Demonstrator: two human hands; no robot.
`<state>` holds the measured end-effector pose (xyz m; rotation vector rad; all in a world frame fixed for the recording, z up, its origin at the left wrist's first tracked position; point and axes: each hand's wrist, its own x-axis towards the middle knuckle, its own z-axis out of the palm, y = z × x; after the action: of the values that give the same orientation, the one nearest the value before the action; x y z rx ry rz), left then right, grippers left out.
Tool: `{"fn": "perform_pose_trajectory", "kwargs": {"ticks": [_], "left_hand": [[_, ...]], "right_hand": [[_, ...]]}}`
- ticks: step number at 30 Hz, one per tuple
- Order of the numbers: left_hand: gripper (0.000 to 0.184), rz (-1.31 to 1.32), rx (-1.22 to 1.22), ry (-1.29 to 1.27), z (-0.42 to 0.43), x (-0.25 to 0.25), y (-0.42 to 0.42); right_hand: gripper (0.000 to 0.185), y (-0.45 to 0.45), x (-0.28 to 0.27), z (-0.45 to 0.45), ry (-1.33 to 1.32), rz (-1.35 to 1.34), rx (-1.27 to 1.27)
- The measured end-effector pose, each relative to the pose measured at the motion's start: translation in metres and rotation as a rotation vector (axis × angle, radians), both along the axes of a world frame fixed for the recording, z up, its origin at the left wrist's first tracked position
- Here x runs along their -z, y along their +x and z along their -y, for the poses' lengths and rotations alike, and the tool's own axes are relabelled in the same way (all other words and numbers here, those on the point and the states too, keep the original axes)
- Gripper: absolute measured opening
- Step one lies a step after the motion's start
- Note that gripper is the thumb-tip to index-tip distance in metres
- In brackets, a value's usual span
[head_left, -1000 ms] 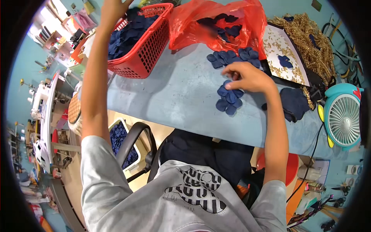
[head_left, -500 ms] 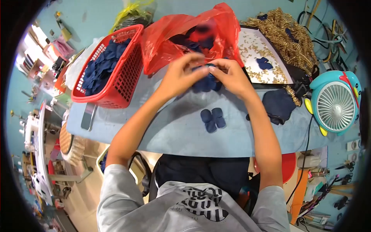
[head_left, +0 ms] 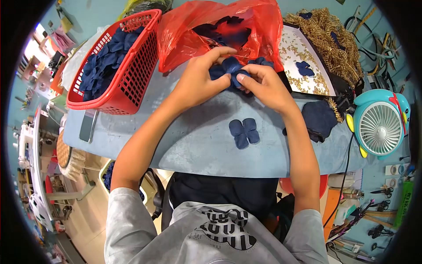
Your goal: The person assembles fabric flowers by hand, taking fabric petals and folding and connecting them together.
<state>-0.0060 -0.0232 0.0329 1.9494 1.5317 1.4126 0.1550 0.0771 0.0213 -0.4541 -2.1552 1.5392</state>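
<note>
At the upper centre of the frame, in the head view, a dark-blue fabric flower with rounded petals (head_left: 231, 65) is being handled between both hands. The right hand (head_left: 266, 86) is nearly closed, pinching it between thumb and fingers. The left hand (head_left: 203, 78) curls half open beside it, thumb at the petals; whether it grips is unclear. Near the centre, a flat four-petalled blue flower (head_left: 241, 141) lies on the pale-blue table (head_left: 198, 155).

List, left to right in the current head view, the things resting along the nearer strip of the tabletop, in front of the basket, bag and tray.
Smartphone → four-petal navy fabric flower → navy cloth bundle → teal-and-white desk fan.
</note>
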Motion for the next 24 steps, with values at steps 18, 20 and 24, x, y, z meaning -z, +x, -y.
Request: {"fn": "perform_pose_trajectory", "kwargs": {"ticks": [18, 20, 24], "left_hand": [[0.022, -0.191, -0.092, 0.397, -0.001, 0.005, 0.011], [0.025, -0.167, -0.035, 0.294, 0.001, 0.001, 0.007], [0.032, 0.001, 0.013, 0.089, 0.004, -0.002, 0.008]], "right_hand": [[0.028, -0.011, 0.01, 0.009, -0.173, -0.26, 0.094], [0.03, -0.009, 0.01, 0.005, -0.252, -0.253, 0.086], [0.036, -0.006, 0.011, 0.0, -0.208, -0.252, 0.067]]}}
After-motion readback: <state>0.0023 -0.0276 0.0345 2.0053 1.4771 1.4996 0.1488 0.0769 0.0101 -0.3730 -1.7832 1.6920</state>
